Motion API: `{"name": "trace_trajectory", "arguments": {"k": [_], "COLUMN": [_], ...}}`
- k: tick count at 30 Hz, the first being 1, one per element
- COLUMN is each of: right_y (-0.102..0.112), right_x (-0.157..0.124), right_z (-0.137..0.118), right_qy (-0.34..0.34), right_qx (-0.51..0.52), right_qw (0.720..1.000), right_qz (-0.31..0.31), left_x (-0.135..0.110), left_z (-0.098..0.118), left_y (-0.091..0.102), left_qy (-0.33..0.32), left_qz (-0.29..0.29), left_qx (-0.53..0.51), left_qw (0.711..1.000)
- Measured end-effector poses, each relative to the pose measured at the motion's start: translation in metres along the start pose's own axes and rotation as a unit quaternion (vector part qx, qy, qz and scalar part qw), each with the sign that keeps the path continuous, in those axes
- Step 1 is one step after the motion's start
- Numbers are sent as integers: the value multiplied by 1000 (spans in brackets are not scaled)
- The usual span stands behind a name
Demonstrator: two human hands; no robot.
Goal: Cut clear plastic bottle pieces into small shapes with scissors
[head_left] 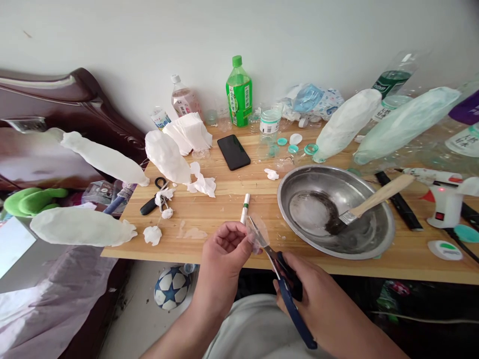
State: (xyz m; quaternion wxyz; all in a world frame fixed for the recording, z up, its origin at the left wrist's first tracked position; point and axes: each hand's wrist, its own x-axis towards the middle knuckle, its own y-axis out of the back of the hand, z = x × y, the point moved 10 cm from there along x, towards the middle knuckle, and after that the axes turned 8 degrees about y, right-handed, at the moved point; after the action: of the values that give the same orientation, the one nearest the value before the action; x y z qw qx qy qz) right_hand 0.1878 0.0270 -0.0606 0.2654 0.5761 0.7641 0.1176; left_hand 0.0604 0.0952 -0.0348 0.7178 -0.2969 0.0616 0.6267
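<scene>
My left hand (223,252) pinches a small clear plastic piece (263,227) with a rounded edge, just above the table's front edge. My right hand (318,294) grips dark blue-handled scissors (287,294). The scissor blades are parted and lie against the plastic piece; whether they bite into it I cannot tell. Just beyond my left fingertips lies a white marker (245,207) with a green band, its near end hidden by the hand. To the right stands a steel bowl (389,230) with a wooden-handled brush (381,197) resting in it.
A black phone (234,152) lies mid-table, before a green bottle (238,94). White-coated bottle shapes (168,157) and tissues (189,130) are at left. More coated bottles (346,124) lean behind the bowl. A hot glue gun (443,199) stands right; a football (172,288) is on the floor.
</scene>
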Motion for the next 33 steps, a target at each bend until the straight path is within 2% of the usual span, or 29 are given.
{"name": "trace_trajectory", "arguments": {"k": [12, 18, 23, 33], "right_y": [0, -3, -7, -6], "right_x": [5, 4, 0, -2], "right_z": [3, 12, 13, 10], "right_qy": [-6, -6, 18, 20], "right_qx": [-22, -22, -23, -33], "right_qw": [999, 999, 1000, 999], "right_qz": [23, 23, -2, 3], "left_x": [2, -1, -4, -6], "left_z": [1, 5, 9, 8], "left_y": [5, 6, -1, -4], "left_qy": [-16, -13, -15, -21], "left_qz": [6, 33, 16, 4], "left_qx": [22, 17, 30, 25], "left_qw": [1000, 999, 999, 999]}}
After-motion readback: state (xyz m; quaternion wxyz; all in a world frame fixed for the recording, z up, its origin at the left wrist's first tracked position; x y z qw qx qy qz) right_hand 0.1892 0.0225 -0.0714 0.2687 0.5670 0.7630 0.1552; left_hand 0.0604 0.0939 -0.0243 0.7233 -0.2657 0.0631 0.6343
